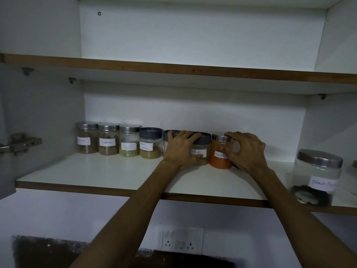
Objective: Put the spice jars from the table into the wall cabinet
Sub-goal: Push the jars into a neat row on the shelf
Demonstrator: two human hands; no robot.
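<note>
- While both arms reached into the wall cabinet, the left hand lay curled over a jar with a grey lid, and its fingers gripped the lid and the side.
- Its label read "…iander"; the first letters and the line under them were covered by the thumb.
- The right hand held the red chilli jar from the right side, with fingers curled round the steel lid and the glass; the label showed "Red chilli", the end partly hidden.
- Both jars stood upright on the lower shelf, touching each other, near the back wall.
- Behind the left hand stood one more jar; only a bit of its lid and glass was seen, no label.
- To the left stood a row of four jars: "Garam Masala", "Fennel", and two with writing too small and blurred to read.
- At the right front edge stood a bigger jar with dark content, well apart from the others; its label began "Black Pe…" and the rest curved out of sight.
- Below the shelf a white switch panel was on the wall.
</note>
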